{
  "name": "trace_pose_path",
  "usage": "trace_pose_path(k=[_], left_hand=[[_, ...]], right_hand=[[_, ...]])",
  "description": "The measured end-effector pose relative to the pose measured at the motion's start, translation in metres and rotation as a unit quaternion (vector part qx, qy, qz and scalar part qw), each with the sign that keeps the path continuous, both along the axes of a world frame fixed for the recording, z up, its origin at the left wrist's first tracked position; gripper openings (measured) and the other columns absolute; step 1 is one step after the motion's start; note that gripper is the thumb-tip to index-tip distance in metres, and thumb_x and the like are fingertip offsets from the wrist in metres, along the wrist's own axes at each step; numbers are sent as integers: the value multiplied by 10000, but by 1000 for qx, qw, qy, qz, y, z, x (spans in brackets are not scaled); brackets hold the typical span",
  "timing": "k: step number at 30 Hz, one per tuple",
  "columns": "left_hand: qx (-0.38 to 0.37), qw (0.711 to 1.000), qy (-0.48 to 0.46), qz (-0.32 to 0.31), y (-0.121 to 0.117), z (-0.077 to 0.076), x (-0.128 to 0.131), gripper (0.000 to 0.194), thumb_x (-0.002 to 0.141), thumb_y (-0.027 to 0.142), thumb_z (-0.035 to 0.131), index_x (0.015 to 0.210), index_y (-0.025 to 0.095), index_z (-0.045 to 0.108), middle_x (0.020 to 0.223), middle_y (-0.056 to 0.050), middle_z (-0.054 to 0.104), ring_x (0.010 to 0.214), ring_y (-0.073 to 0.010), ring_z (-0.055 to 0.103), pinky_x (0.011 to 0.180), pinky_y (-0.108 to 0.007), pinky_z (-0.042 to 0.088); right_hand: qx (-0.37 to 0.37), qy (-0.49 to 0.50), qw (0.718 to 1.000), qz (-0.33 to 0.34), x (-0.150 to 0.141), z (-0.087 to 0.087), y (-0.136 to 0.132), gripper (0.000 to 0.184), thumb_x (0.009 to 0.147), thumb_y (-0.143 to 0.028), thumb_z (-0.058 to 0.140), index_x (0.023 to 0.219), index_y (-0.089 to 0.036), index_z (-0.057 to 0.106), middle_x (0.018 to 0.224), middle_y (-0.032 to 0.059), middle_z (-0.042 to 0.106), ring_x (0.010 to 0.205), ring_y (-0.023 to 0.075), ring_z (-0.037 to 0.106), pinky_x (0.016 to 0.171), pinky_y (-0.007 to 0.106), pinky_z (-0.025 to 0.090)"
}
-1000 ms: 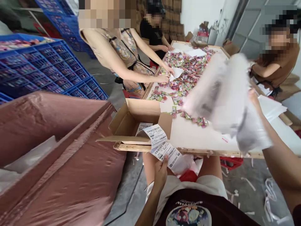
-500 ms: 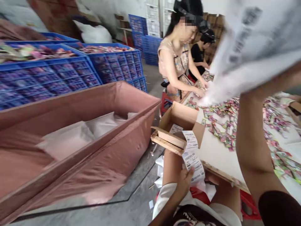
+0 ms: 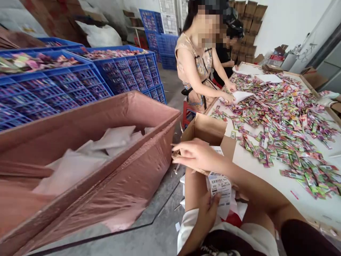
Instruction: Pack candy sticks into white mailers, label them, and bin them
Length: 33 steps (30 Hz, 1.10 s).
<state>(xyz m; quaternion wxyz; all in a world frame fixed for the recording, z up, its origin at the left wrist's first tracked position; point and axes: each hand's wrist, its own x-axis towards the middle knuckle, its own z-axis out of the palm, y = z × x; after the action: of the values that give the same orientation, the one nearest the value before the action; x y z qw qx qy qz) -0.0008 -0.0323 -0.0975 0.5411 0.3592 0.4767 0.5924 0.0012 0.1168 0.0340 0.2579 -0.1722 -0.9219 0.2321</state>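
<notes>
In my left hand [image 3: 209, 209], low over my lap, is a strip of printed shipping labels [image 3: 220, 187], pinched under the thumb. The strip runs up toward the cardboard box [image 3: 210, 125] at the table's near corner. My right hand [image 3: 197, 154] reaches across in front of that box, fingers stretched out and apart, with nothing in them. It hides part of the box and the upper labels. To the left, several white mailing bags [image 3: 71, 169] lie inside the large bin lined with pink-brown cloth [image 3: 128, 160].
Small colourful packets [image 3: 277, 131] are spread over the white table [image 3: 255, 181]. Across the table corner, a co-worker [image 3: 197, 67] handles a white bag [image 3: 242, 96]; another person sits behind. Blue crates [image 3: 128, 73] full of packets stand beyond the bin. A red stool [image 3: 188, 112] stands near the box.
My right hand has let go of the raised white bag and come down to the left over the box. Another white bag now lies in the bin. My left hand still holds the labels.
</notes>
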Motion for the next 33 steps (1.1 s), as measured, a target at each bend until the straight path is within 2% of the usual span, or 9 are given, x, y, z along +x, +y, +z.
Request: trace_pose_path(k=[4,9,14,17,21,24,27,29,33], left_hand=[[47,997,8,-52,7,0,-7,497,862,410,670,1319,219,634,1388,-92,631,1346,-306,514,1132,-432,393],[40,997,10,-69,18,20,-1,605,899,380,643,1465,250,472,1446,-109,576,1300,-289,565,1057,-390,481],[32,996,32,-74,21,21,11,798,930,381,604,1580,280,153,1459,-125,560,1256,-272,604,1039,-408,492],[16,995,58,-76,20,9,13,826,926,393,609,1582,297,116,1468,-114,554,1274,-263,589,1069,-420,460],[-3,988,114,-104,18,2,12,596,879,427,651,1421,218,519,1337,-117,666,1238,-296,615,1048,-421,480],[-6,975,165,-146,19,11,10,364,843,418,676,1117,192,755,1152,-109,762,1132,-325,674,1038,-441,484],[4,965,210,-155,22,24,9,232,811,352,684,947,214,811,1053,-82,791,1061,-333,699,1038,-459,474],[-2,961,224,-162,25,30,9,174,776,313,691,847,222,821,974,-74,804,1013,-342,708,1017,-473,482],[-34,959,222,-171,26,34,6,99,718,280,727,694,229,809,869,-76,807,931,-348,715,982,-481,495]], right_hand=[[-64,41,964,-254,129,-7,-25,398,886,-424,650,1234,-244,584,838,6,633,742,156,604,712,306,500],[-120,79,912,-385,196,-30,-62,579,850,-444,684,1356,-257,474,1109,84,602,972,216,585,838,394,507],[-358,159,877,-276,207,-58,-75,742,877,-400,657,1498,-273,271,1037,52,655,839,159,624,799,345,520],[-393,210,855,-264,204,-71,-75,706,857,-359,675,1471,-265,341,1061,56,674,848,152,625,816,340,508],[-399,226,858,-231,201,-89,-71,436,849,-345,680,1262,-240,587,977,39,688,864,159,624,824,340,506],[-402,231,853,-240,205,-97,-69,487,802,-358,737,1256,-249,600,1050,43,662,890,152,606,819,320,510],[-461,231,839,-176,212,-94,-68,580,776,-361,763,1305,-247,555,1029,34,657,873,143,610,795,301,513],[-478,235,835,-137,214,-89,-69,414,804,-342,731,1182,-213,621,913,17,665,832,141,621,770,287,511],[-396,231,866,-202,213,-82,-78,85,821,-245,695,885,-191,679,858,15,693,820,142,644,766,269,517]])
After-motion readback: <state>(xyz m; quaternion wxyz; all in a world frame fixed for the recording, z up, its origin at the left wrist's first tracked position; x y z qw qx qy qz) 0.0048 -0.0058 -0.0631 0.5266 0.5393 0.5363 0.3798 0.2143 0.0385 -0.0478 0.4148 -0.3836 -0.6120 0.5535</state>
